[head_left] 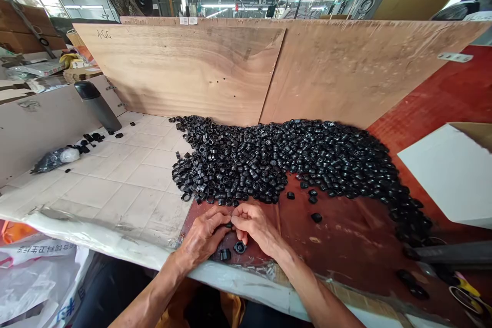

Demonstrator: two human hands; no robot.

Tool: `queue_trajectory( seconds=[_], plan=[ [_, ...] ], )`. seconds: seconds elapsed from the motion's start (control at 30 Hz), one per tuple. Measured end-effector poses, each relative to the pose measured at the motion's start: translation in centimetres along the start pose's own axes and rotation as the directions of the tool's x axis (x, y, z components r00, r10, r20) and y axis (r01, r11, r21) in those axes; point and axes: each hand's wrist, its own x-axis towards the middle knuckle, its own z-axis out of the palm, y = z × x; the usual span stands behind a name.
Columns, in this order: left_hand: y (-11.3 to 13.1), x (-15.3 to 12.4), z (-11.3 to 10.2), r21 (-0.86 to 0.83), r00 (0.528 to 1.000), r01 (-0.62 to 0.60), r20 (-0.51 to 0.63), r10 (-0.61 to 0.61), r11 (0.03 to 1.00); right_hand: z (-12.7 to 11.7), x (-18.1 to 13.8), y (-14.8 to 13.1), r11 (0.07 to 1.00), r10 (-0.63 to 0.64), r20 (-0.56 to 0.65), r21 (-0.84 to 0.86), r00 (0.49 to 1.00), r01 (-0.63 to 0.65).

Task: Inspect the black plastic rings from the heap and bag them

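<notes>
My left hand point(207, 230) and my right hand point(251, 223) meet near the table's front edge, fingers pinched together around a small black plastic part point(229, 225). Most of that part is hidden by the fingertips. Just below my right fingers lies a round black cap point(240, 247) with its hollow side showing. To its left is a black ring-like piece point(225, 254). Behind both hands spreads a large heap of black plastic pieces point(246, 164), ring-like ones at the left and closed caps toward the right.
A dark thermos bottle point(98, 106) stands at the left, near a bag of small black parts point(49, 160). Plywood boards point(192, 72) wall off the back. A white box point(448, 174) is at the right, with yellow-handled scissors point(467, 284) near the front right corner.
</notes>
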Motion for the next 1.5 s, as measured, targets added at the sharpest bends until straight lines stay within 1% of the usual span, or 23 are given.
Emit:
queue_trajectory(
  seconds=[0.1, 0.17, 0.2, 0.23, 0.27, 0.3, 0.33, 0.37, 0.43, 0.5, 0.57, 0.63, 0.7, 0.8, 0.83, 0.87, 1.0, 1.2, 1.27, 1.37, 1.4, 1.43, 1.5],
  plan=[
    [0.6, 0.1, -0.3, 0.004, 1.0, 0.009, 0.025, -0.009, 1.0, -0.1, 0.0, -0.3, 0.996, 0.049, 0.055, 0.071, 0.997, -0.053],
    [0.9, 0.1, -0.5, -0.014, 0.994, 0.091, 0.056, -0.09, 0.996, -0.3, -0.1, -0.5, 0.999, 0.04, 0.025, -0.027, 0.999, -0.039],
    [0.9, 0.2, -0.5, -0.015, 0.986, 0.158, 0.058, -0.157, 0.987, -0.4, -0.1, -0.6, 0.991, -0.018, -0.041, -0.132, 0.999, 0.012],
    [0.8, 0.3, -0.4, -0.006, 0.972, 0.232, 0.029, -0.232, 0.973, -0.6, -0.1, -0.6, 0.961, -0.121, -0.116, -0.263, 0.986, 0.087],
    [0.7, 0.4, -0.3, 0.01, 0.952, 0.305, -0.031, -0.305, 0.952, -0.7, 0.0, -0.5, 0.902, -0.256, -0.171, -0.397, 0.952, 0.171],
    [0.3, 0.6, -0.1, 0.027, 0.927, 0.363, -0.114, -0.358, 0.931, -0.8, 0.1, -0.4, 0.82, -0.389, -0.182, -0.516, 0.903, 0.249],
    [-0.1, 0.7, 0.2, 0.043, 0.899, 0.402, -0.209, -0.385, 0.915, -0.8, 0.2, -0.1, 0.731, -0.492, -0.148, -0.606, 0.858, 0.314],
    [-0.5, 0.9, 0.4, 0.06, 0.876, 0.421, -0.286, -0.388, 0.905, -0.8, 0.4, 0.2, 0.65, -0.552, -0.087, -0.667, 0.829, 0.363],
    [-1.5, 1.1, 0.9, 0.1, 0.87, 0.412, -0.338, -0.359, 0.906, -0.7, 0.7, 0.8, 0.539, -0.574, 0.024, -0.742, 0.819, 0.399],
    [-2.0, 1.2, 1.3, 0.138, 0.883, 0.391, -0.335, -0.329, 0.91, -0.7, 1.0, 1.3, 0.484, -0.552, 0.061, -0.789, 0.832, 0.379],
    [-2.1, 1.2, 1.4, 0.156, 0.888, 0.384, -0.332, -0.318, 0.91, -0.7, 1.2, 1.7, 0.478, -0.54, 0.051, -0.803, 0.84, 0.356],
    [-1.9, 1.0, 1.4, 0.147, 0.877, 0.399, -0.349, -0.33, 0.905, -0.8, 1.3, 2.0, 0.494, -0.548, 0.033, -0.793, 0.836, 0.355],
    [-1.7, 0.7, 1.3, 0.102, 0.823, 0.467, -0.414, -0.389, 0.879, -0.8, 1.4, 2.2, 0.498, -0.566, 0.023, -0.787, 0.824, 0.364],
    [-1.5, 0.4, 1.1, 0.052, 0.681, 0.607, -0.548, -0.485, 0.793, -0.8, 1.3, 2.2, 0.466, -0.573, 0.042, -0.805, 0.818, 0.368],
    [-1.5, 0.3, 1.0, 0.073, 0.658, 0.638, -0.568, -0.494, 0.767, -0.7, 1.3, 2.2, 0.454, -0.568, 0.051, -0.813, 0.821, 0.365],
    [-1.5, 0.3, 0.9, 0.111, 0.657, 0.658, -0.568, -0.496, 0.745, -0.7, 1.2, 2.1, 0.445, -0.563, 0.058, -0.819, 0.825, 0.362],
    [-1.2, 0.6, 0.8, 0.253, 0.72, 0.664, -0.47, -0.511, 0.704, -0.4, 1.1, 1.8, 0.443, -0.554, 0.046, -0.828, 0.831, 0.342],
    [-0.4, 0.5, 1.2, 0.271, 0.724, 0.671, -0.439, -0.532, 0.69, -0.1, 0.8, 1.8, 0.418, -0.602, 0.015, -0.845, 0.798, 0.332],
    [-0.4, 0.2, 0.9, 0.288, 0.773, 0.618, -0.389, -0.501, 0.731, -0.2, 0.4, 1.6, 0.422, -0.594, 0.054, -0.828, 0.802, 0.369],
    [-0.5, -0.8, 0.0, 0.296, 0.905, 0.415, -0.23, -0.357, 0.86, -0.8, -0.2, 0.8, 0.46, -0.548, 0.145, -0.77, 0.824, 0.442],
    [-0.4, -1.2, -0.4, 0.281, 0.935, 0.346, -0.179, -0.305, 0.895, -0.9, -0.4, 0.5, 0.484, -0.532, 0.161, -0.748, 0.831, 0.455],
    [-0.3, -1.6, -0.7, 0.266, 0.954, 0.295, -0.135, -0.267, 0.918, -1.0, -0.6, 0.3, 0.511, -0.517, 0.159, -0.731, 0.841, 0.452],
    [0.1, -2.4, -1.0, 0.249, 0.968, 0.25, -0.07, -0.24, 0.936, -1.0, -1.1, 0.0, 0.567, -0.478, 0.104, -0.722, 0.872, 0.397]
  ],
)
